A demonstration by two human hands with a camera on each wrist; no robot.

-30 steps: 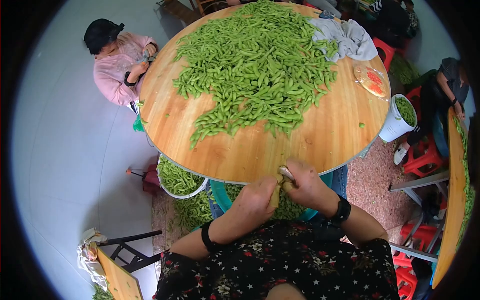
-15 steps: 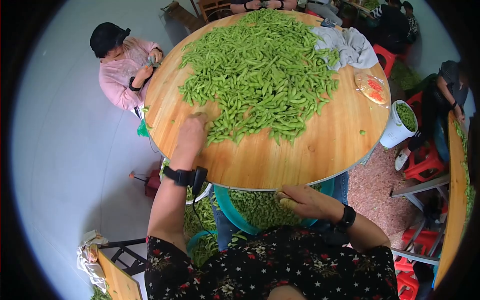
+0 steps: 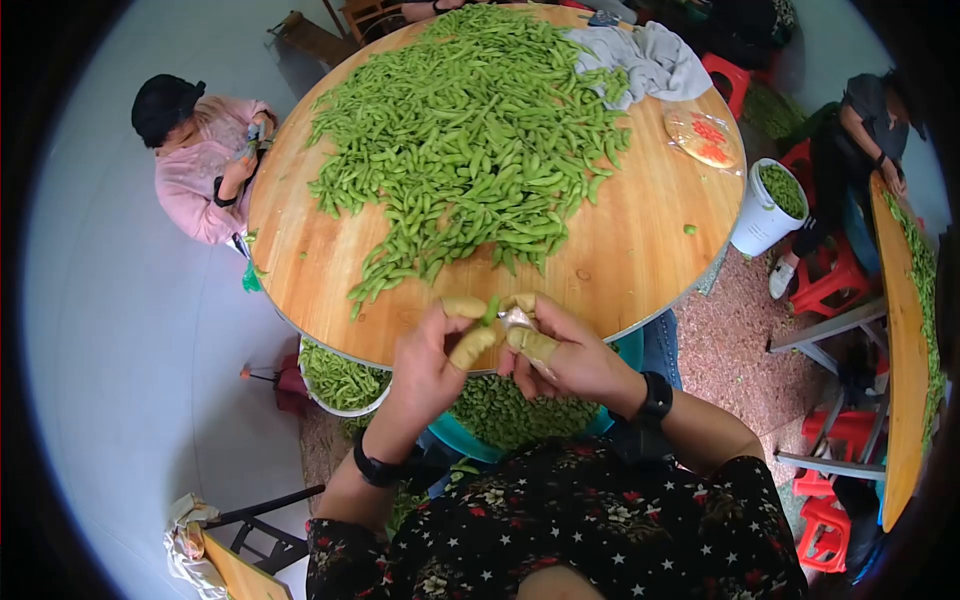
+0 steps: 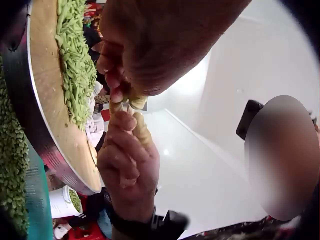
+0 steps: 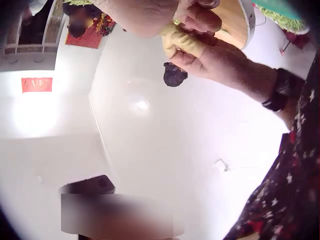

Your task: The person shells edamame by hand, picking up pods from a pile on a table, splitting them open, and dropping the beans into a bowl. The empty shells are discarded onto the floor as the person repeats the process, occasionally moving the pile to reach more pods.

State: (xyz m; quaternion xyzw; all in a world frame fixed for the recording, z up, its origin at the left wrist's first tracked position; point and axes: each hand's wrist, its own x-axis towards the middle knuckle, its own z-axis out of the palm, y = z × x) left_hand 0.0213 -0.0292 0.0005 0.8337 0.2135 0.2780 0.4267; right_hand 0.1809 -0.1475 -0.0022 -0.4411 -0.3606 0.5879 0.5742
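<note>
While both hands meet above the near edge of the round wooden table (image 3: 640, 250), the left hand (image 3: 425, 360) pinches a single green pod (image 3: 491, 311) between thumb and forefinger, the two tips only a pod's thickness apart. The right hand (image 3: 570, 355) is just beside it, its thumb and forefinger closed on a small shiny tool (image 3: 516, 318), with the other fingers curled beneath. The pod's end points at the tool; whether they touch I cannot tell. Yellow covers (image 3: 472, 348) wrap the thumb and forefinger of each hand.

Beyond the hands, a large heap of pods (image 3: 470, 150) spreads over the table, with a grey cloth (image 3: 655, 65) against its right side and a clear-wrapped packet (image 3: 705, 138) nearby. Below the table edge, a teal basin (image 3: 630, 350) holds more pods. A person in pink (image 3: 205, 190) sits at the left.
</note>
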